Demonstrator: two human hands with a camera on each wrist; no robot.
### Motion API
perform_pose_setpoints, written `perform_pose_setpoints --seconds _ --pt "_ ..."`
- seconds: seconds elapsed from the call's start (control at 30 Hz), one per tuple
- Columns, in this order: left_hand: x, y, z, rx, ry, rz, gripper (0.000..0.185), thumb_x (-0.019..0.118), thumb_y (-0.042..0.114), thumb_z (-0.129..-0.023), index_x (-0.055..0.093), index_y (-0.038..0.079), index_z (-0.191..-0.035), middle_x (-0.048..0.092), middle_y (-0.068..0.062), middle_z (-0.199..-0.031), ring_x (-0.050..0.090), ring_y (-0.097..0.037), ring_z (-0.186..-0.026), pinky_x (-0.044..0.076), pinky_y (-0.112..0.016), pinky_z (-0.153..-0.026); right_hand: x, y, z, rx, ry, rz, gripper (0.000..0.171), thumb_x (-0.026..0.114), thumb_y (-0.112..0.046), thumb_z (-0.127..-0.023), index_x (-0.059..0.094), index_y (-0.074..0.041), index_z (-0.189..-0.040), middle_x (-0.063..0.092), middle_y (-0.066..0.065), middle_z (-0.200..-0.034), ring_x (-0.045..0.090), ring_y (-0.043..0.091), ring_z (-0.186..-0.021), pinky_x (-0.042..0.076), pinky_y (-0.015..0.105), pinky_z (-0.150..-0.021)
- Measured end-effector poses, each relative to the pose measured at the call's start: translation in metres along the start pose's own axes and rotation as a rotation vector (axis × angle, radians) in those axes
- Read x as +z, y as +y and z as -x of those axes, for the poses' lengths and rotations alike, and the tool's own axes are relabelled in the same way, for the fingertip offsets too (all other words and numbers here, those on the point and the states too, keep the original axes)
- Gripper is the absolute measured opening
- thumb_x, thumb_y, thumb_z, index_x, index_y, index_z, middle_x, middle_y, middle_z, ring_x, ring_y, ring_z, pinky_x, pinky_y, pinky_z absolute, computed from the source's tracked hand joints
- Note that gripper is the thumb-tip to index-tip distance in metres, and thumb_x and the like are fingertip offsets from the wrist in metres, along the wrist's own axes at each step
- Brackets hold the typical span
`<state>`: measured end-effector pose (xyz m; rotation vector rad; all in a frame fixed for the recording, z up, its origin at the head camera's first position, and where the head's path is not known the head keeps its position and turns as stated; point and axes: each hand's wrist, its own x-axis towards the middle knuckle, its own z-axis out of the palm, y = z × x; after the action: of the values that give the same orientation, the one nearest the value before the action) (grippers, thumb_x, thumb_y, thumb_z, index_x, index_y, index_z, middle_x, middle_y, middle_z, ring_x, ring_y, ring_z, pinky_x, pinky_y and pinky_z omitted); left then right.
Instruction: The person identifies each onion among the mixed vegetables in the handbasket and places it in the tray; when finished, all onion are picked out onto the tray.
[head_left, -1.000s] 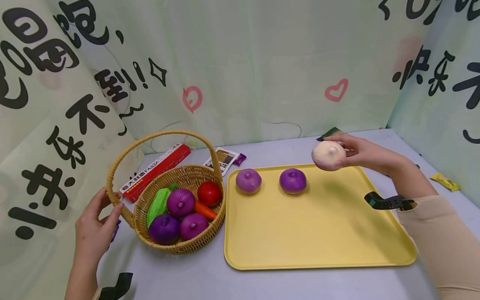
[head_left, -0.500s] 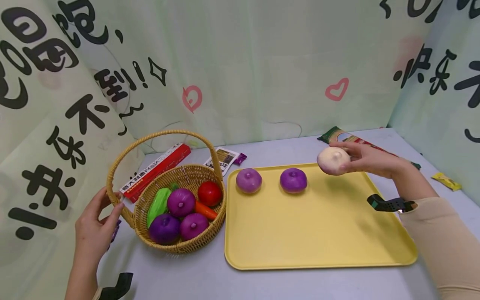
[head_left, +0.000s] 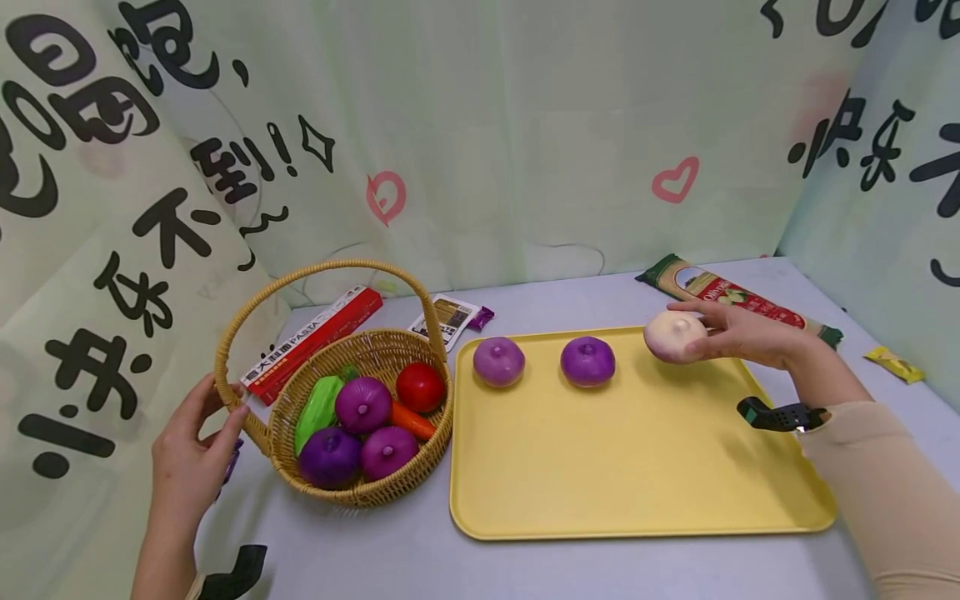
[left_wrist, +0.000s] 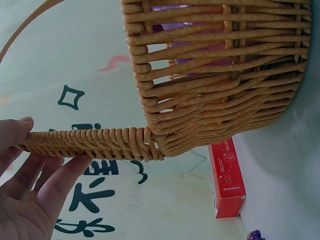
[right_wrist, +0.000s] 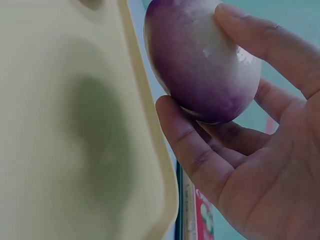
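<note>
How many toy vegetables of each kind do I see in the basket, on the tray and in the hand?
Purple onions, basket: 3
Purple onions, tray: 2
Pale onion, held by right hand: 1
Tomato: 1
Carrot: 1
Green vegetable: 1
Total: 9

Your right arm wears a beige sleeve [head_left: 892,483]. A black strap [head_left: 776,414] sits at that wrist. Another black strap [head_left: 232,571] is on your left wrist.
</note>
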<state>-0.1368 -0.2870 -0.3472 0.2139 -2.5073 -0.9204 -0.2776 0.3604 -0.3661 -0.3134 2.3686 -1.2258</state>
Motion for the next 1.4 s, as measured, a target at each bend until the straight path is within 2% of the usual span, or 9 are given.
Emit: perform_pose_setpoints --seconds 0.2,0.37,0.73,0.93,1.07,1.4 --pt "0.000 0.001 0.000 -0.007 -0.001 -0.005 0.054 0.060 0.030 -0.091 0.041 0.028 -0.142 0.058 -0.009 -0.128 0.055 -0.015 -0.119 0.040 0.004 -0.069 0.002 0.007 -0.001 0.039 -0.008 0.013 0.081 0.064 -0.025 -0.087 0.015 -0.013 -0.150 0.022 0.028 -0.146 0.038 0.039 -0.126 0.052 0.033 -0.093" --pt "0.001 0.001 0.000 -0.011 0.013 -0.008 0.054 0.061 0.029 -0.091 0.042 0.027 -0.141 0.059 -0.008 -0.127 0.056 -0.014 -0.118 0.041 0.004 -0.069 0.004 0.010 -0.002 0.070 -0.008 0.035 0.082 0.066 -0.029 -0.086 0.016 -0.015 -0.151 0.022 0.030 -0.146 0.034 0.043 -0.127 0.049 0.045 -0.097" --pt "0.000 0.002 0.000 -0.007 0.022 -0.012 0.053 0.062 0.028 -0.091 0.043 0.026 -0.140 0.060 -0.008 -0.125 0.056 -0.008 -0.116 0.041 0.004 -0.069 0.006 0.015 -0.003 0.081 -0.029 0.084 0.079 0.065 -0.032 -0.086 0.021 -0.013 -0.149 0.033 0.032 -0.139 0.044 0.037 -0.120 0.051 0.038 -0.092" --pt "0.000 0.001 0.000 0.000 0.021 -0.007 0.053 0.062 0.029 -0.091 0.043 0.027 -0.140 0.060 -0.008 -0.125 0.054 0.000 -0.113 0.040 0.004 -0.068 0.007 0.019 -0.004 0.094 -0.022 0.101 0.081 0.066 -0.033 -0.085 0.021 -0.017 -0.150 0.033 0.031 -0.141 0.043 0.038 -0.122 0.050 0.044 -0.094" --pt "0.000 0.001 0.000 0.007 0.025 -0.003 0.053 0.062 0.028 -0.090 0.044 0.027 -0.140 0.060 -0.008 -0.124 0.052 0.008 -0.109 0.040 0.004 -0.068 0.008 0.023 -0.005 0.103 -0.023 0.081 0.081 0.066 -0.033 -0.085 0.021 -0.017 -0.150 0.034 0.030 -0.141 0.044 0.035 -0.119 0.051 0.041 -0.092" --pt "0.001 0.000 0.000 0.004 0.026 0.004 0.053 0.062 0.028 -0.090 0.044 0.029 -0.140 0.060 -0.008 -0.124 0.051 0.010 -0.108 0.041 0.004 -0.069 0.010 0.026 -0.005 0.092 -0.032 0.055 0.082 0.065 -0.031 -0.087 0.017 -0.017 -0.151 0.031 0.029 -0.143 0.044 0.035 -0.121 0.050 0.039 -0.094"
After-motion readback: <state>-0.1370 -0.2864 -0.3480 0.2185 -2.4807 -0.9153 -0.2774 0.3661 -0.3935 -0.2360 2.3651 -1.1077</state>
